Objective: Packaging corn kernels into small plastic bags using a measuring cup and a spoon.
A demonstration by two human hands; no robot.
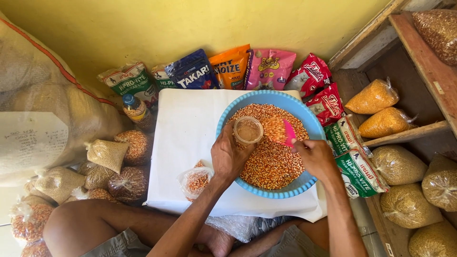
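A light blue basin (236,111) full of orange corn kernels (273,164) sits on a white-covered surface (185,128). My left hand (230,156) holds a small clear plastic cup (248,130) upright over the kernels. My right hand (314,157) grips a pink scoop (287,133) heaped with kernels, tilted next to the cup's rim. A small clear bag (193,181) partly filled with kernels lies on the white surface just left of my left wrist.
Colourful feed packets (232,67) lean along the yellow wall behind the basin. Tied clear bags of grain (119,162) pile up at left beside large sacks (38,109). Wooden shelves (431,71) at right hold more bagged grain (376,96). A bottle (134,107) stands at left.
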